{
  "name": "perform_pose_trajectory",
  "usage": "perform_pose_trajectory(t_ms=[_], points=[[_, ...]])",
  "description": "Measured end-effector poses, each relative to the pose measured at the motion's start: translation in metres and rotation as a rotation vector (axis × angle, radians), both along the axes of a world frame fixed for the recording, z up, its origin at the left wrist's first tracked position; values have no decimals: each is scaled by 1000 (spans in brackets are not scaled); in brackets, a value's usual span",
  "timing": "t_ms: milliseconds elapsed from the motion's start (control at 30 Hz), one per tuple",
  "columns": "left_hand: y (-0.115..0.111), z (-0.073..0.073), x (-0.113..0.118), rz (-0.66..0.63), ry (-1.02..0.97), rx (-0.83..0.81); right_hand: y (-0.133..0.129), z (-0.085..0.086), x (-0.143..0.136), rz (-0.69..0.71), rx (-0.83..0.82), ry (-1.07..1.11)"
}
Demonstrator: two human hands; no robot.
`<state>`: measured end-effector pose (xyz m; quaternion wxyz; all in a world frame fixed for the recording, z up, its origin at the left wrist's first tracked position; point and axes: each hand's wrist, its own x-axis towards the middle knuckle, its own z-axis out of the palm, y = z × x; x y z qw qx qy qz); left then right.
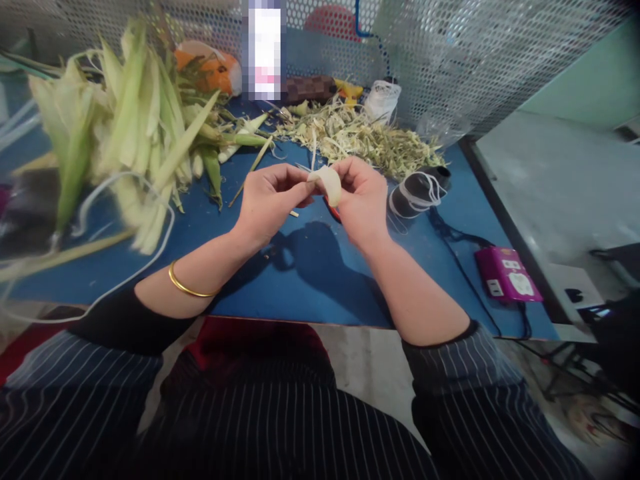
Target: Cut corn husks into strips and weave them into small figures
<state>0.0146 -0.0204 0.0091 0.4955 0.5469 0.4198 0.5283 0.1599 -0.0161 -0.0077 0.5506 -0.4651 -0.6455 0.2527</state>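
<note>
Above the table, a pale, curled strip of corn husk (pixel 330 183) is pinched between my two hands. My left hand (pixel 273 200) has thumb and fingers closed on its left end. On the right side, my right hand (pixel 363 200) grips the strip with bent fingers. A thin pale strand (pixel 314 150) rises just behind the fingertips; where it begins is hidden. Below the husk, partly covered by my right hand, shows a small orange-red piece (pixel 333 210), perhaps a scissors handle. To the right of that hand lies a dark spool (pixel 413 195) wound with white cord.
Green corn husks (pixel 135 127) are heaped on the left of the blue table (pixel 310 293). A pile of husk shreds (pixel 360 137) lies behind my hands, beside a white thread roll (pixel 383 100). Loose white cord (pixel 167 233) loops at left. A purple box (pixel 507 273) sits near the right edge.
</note>
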Motion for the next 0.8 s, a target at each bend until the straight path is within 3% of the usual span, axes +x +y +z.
perform_pose_trajectory(t_ms=[333,600,800], points=[[2,-1,-2,-5,52,30,6,-7,2,26,-5,5],[8,0,-7,-68,-64,-241,-4,3,1,-28,104,-130],[7,0,-8,-114,-97,-248,-6,4,1,-54,139,-198]])
